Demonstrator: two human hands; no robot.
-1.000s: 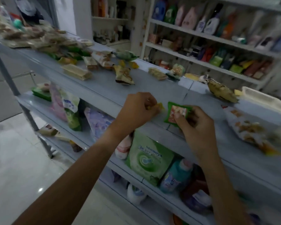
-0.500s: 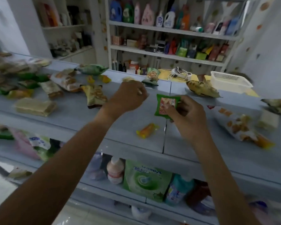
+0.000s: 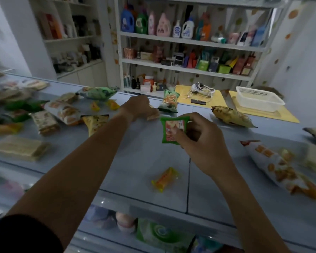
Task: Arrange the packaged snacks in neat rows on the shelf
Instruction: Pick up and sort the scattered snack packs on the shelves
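grey shelf top (image 3: 135,161) — green snack packet (image 3: 172,129) pinched in right hand (image 3: 199,141), left hand (image 3: 139,108) clenched just beside

- 2 hands: left (image 3: 138,108), right (image 3: 201,138)
- 2 small green snack packs: one held (image 3: 170,131), one standing at the shelf's far edge (image 3: 169,101)
- 3 small orange-yellow candy packs: (image 3: 165,178), (image 3: 95,106), (image 3: 113,104)
- 1 white basket (image 3: 259,98)
- 1 big clear bag of orange snacks (image 3: 279,165)
- Snack pile at far left: too blurred to count

A white basket (image 3: 259,98) and tangled cables (image 3: 202,91) sit on yellow tables (image 3: 285,114).
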